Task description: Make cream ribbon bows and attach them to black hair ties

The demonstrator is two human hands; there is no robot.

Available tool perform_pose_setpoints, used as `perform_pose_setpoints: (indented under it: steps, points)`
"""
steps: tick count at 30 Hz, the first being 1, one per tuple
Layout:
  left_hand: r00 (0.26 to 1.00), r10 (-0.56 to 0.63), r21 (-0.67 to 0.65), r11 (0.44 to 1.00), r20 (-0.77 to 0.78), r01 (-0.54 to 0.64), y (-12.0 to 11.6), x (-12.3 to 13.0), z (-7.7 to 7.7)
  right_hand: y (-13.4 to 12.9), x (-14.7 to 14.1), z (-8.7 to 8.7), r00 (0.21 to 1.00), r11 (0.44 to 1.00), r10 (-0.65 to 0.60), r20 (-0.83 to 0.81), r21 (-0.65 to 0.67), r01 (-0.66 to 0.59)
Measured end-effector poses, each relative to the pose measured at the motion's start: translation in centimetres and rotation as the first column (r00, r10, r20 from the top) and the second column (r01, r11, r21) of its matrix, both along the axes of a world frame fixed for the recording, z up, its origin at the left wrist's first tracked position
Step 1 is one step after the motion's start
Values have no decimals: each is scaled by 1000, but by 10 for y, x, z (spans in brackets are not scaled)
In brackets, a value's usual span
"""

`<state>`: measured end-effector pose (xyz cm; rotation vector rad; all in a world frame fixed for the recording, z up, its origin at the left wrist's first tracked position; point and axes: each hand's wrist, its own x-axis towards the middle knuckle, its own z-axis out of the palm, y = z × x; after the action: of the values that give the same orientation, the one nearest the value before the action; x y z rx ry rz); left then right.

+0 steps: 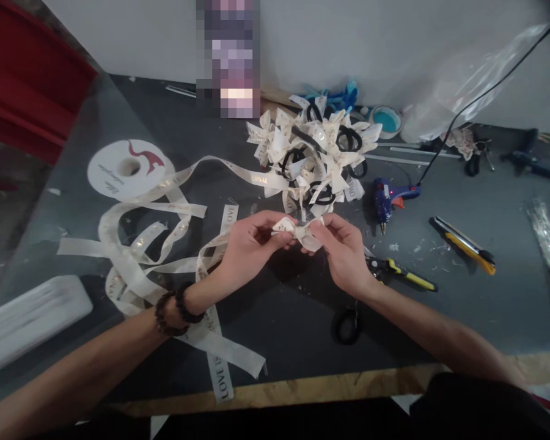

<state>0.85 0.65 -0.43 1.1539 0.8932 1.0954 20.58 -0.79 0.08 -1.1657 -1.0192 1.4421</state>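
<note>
Occupying the centre was one cream ribbon bow (301,231), clamped by left hand (250,247) and right hand (346,253), each pinching one side. On the worktop (275,318), a bow pile (332,165) lay at 12 o'clock from it; a blue glue gun (384,200) at 2; a black loop (338,328) at 5; a ribbon spool (105,174) at 10.

Lettering (283,228) on bow (305,231), seemingly too blurred

Bare L hand (250,246) & bare R hand (347,253) nearly meet, both pinching w/ thumbs (278,241) on top. Bare forearms (424,324) angle inward.
</note>
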Motion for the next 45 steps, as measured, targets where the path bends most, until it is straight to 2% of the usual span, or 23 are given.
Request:
perform_pose_setpoints:
  steps: [2,5,8,11,13,18,23,26,30,32,36,39,45]
  points:
    - [999,8,31,999,-40,-7,-1,0,1,1,0,0,1000,1000,8,-15,-8,-8]
    - [1000,7,12,1000,10,-7,0,0,0,1,-1,1,998,998,45,-35,-39,-46]
    - [995,-71,-38,997,69,74,0,0,-1,1,-1,3,999,999,36,-8,-35,-36]
    - [992,-121,-46,991,34,123,0,0,0,0,0,6,998,999,46,48,14,-47]
    - [994,-111,-31,993,-3,110,-1,-1,-1,-1,0,9,993,996,69,93,55,-75]
    - [995,18,-25,999,-102,-21,-1,-2,-1,-3,-1,14,983,993,77,168,75,-91]
    - [976,28,1,1000,-217,-29,-1,-2,6,-4,0,13,967,990,73,245,101,-100]
    - [964,11,25,1000,-265,-4,-1,-3,7,-7,1,14,938,983,34,346,159,-95]
    - [954,0,73,997,-300,23,-1,-3,6,-10,2,18,840,946,-63,539,301,-122]
    - [958,18,95,995,-287,10,-2,-3,7,-11,2,20,807,931,-97,582,340,-133]
    - [960,41,103,995,-277,-13,-3,-1,10,-12,2,21,812,934,-100,574,336,-123]
    - [960,15,78,997,-281,8,-4,-2,9,-11,2,20,817,931,-107,567,345,-117]
    - [964,10,52,999,-266,4,-4,-3,5,-7,1,17,851,959,-131,509,282,-21]
